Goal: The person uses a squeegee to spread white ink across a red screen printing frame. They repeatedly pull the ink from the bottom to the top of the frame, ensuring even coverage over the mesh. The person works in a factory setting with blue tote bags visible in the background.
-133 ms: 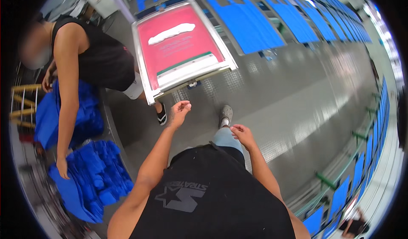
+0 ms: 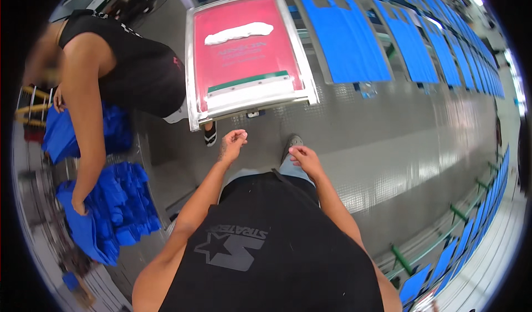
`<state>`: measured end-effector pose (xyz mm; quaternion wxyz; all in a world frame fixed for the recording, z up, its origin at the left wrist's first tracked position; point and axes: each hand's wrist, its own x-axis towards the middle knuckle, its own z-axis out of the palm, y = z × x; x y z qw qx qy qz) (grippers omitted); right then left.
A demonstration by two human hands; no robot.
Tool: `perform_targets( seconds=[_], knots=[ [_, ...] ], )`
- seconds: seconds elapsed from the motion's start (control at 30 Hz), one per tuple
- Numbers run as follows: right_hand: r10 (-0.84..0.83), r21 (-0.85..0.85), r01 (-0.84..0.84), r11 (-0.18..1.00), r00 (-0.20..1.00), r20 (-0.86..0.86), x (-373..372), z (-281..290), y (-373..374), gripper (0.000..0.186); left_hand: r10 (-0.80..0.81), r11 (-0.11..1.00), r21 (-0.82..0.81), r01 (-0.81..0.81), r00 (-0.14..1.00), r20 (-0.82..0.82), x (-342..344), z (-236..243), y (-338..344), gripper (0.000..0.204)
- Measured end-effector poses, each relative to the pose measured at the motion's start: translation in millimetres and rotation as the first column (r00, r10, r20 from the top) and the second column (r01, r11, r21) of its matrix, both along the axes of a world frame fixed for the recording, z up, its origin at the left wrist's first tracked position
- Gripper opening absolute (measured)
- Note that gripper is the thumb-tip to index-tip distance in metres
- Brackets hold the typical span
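My left hand (image 2: 231,146) is pinched closed, with nothing visible in it, just below the near edge of a metal-framed red printing screen (image 2: 249,73). My right hand (image 2: 303,159) has its fingers curled together above my leg, also seemingly empty; neither hand touches the screen. A white lump of paste (image 2: 238,34) lies across the screen's mesh, with a green-and-white strip (image 2: 249,89) along its near end.
A co-worker (image 2: 127,73) stands at left, one hand (image 2: 79,204) on piled blue fabric (image 2: 105,212). Boards with blue fabric pieces (image 2: 346,40) line a rail at upper right; another green rail (image 2: 402,259) with blue pieces runs along lower right. Grey floor (image 2: 399,140) lies between.
My view has shifted slightly, the screen appearing farther right. My right hand has risen and moved left, closer to my left hand. The co-worker's hand on the fabric appears higher.
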<state>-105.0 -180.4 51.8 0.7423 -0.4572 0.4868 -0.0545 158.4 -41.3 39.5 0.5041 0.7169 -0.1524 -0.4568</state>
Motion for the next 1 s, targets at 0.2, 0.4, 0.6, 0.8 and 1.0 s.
perform_targets(
  seconds=[0.2,0.4,0.6,0.8,1.0],
  knots=[
    [-0.008,0.432,-0.116,0.894,0.962,0.273,96.8,18.0,-77.6,0.055,0.237,0.971,-0.011,-0.237,0.971,-0.024,-6.9,13.4,-47.8,0.041],
    [-0.077,0.559,0.050,0.827,0.997,0.024,134.4,23.8,-105.2,0.071,0.190,0.980,0.048,-0.192,0.981,0.048,-11.5,5.8,-62.6,0.023],
    [-0.125,0.512,0.051,0.857,0.986,0.111,146.9,28.4,-124.4,0.039,0.188,0.981,0.069,-0.181,0.974,-0.129,2.9,-3.9,-68.6,0.026],
    [-0.140,0.074,0.131,0.989,0.979,0.146,178.2,131.8,-189.4,0.032,0.202,0.979,0.004,-0.203,0.972,-0.117,6.7,-11.3,-73.7,0.030],
    [0.306,-0.331,-0.063,0.941,0.573,0.760,186.0,204.4,-275.7,0.063,0.226,0.972,-0.050,-0.230,0.971,-0.083,9.8,1.9,-82.7,0.028]
  ],
)
